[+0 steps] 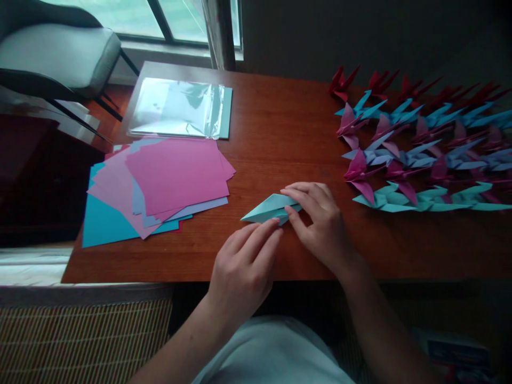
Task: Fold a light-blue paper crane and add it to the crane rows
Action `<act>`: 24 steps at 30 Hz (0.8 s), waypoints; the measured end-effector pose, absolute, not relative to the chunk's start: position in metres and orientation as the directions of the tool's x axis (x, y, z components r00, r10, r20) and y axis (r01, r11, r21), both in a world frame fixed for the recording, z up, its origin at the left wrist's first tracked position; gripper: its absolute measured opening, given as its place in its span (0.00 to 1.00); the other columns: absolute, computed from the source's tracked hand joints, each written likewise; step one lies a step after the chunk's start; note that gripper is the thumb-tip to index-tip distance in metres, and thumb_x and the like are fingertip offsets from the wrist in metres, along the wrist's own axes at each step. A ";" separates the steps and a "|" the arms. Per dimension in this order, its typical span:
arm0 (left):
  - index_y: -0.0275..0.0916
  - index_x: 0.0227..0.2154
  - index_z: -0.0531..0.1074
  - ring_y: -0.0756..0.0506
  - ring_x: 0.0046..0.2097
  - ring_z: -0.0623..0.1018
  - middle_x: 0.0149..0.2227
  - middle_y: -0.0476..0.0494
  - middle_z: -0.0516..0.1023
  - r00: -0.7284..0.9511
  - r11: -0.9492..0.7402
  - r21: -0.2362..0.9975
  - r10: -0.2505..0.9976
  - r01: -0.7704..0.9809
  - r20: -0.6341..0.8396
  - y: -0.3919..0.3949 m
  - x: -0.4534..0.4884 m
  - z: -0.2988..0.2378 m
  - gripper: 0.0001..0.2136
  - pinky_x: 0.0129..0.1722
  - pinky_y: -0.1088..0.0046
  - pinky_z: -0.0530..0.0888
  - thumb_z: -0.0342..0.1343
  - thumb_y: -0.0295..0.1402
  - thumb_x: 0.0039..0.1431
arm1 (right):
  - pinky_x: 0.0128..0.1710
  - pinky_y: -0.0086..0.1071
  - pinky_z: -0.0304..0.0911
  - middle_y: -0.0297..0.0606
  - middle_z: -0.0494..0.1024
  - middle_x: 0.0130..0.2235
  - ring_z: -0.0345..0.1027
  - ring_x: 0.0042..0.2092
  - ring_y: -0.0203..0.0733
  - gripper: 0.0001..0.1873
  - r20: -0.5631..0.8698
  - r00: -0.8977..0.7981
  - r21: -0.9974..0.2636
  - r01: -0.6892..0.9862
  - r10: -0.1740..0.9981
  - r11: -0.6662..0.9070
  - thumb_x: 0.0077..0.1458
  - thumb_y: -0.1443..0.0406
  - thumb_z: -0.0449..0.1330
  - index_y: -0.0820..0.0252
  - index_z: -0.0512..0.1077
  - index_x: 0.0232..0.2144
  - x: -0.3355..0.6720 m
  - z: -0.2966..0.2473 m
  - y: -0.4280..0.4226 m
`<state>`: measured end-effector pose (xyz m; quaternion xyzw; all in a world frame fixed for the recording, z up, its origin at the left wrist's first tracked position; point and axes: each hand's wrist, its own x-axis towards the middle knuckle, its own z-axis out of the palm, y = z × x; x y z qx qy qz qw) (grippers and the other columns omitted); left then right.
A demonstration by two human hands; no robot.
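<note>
A pale mint-green sheet of origami paper (266, 208), folded into a long pointed diamond, lies near the table's front edge with one tip toward the left. The fingertips of my left hand (247, 261) pinch its lower edge near the middle. My right hand (318, 218) grips its right end between thumb and fingers, hiding that tip. Rows of folded paper cranes stand to the right, among them mint ones (436, 197), magenta ones (360, 170), light blue ones (400, 112) and dark red ones (342, 82).
Left of my hands, loose square papers (184, 170) in pink, lilac and blue lie fanned in a pile. Behind them is a clear plastic packet (176, 109) of paper. The wooden table (276, 122) ends close to my body. A chair (60, 53) stands beyond its left end.
</note>
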<state>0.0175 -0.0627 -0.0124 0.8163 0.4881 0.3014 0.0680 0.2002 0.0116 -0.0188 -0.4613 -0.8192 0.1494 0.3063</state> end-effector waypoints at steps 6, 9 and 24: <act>0.30 0.58 0.70 0.37 0.60 0.74 0.62 0.36 0.74 0.348 -0.432 0.343 0.894 0.834 0.281 -0.070 0.034 -0.016 0.18 0.56 0.57 0.72 0.52 0.28 0.67 | 0.51 0.43 0.68 0.45 0.76 0.49 0.68 0.50 0.49 0.15 0.258 -0.509 -0.486 0.666 0.821 0.566 0.63 0.74 0.54 0.59 0.77 0.48 0.198 -0.025 0.013; 0.30 0.58 0.70 0.36 0.63 0.72 0.63 0.35 0.72 0.317 -0.386 0.335 0.916 0.859 0.244 -0.068 0.034 -0.015 0.20 0.59 0.54 0.69 0.52 0.35 0.68 | 0.48 0.42 0.68 0.46 0.75 0.45 0.68 0.47 0.48 0.17 0.236 -0.461 -0.460 0.722 0.855 0.516 0.64 0.74 0.53 0.61 0.76 0.49 0.198 -0.023 0.004; 0.32 0.57 0.71 0.36 0.65 0.70 0.63 0.35 0.72 0.412 -0.474 0.307 0.877 0.825 0.248 -0.054 0.010 -0.021 0.16 0.63 0.54 0.66 0.48 0.30 0.70 | 0.42 0.44 0.63 0.44 0.76 0.40 0.64 0.42 0.49 0.09 0.182 -0.513 -0.481 0.698 0.839 0.531 0.61 0.70 0.58 0.61 0.77 0.42 0.187 -0.011 -0.046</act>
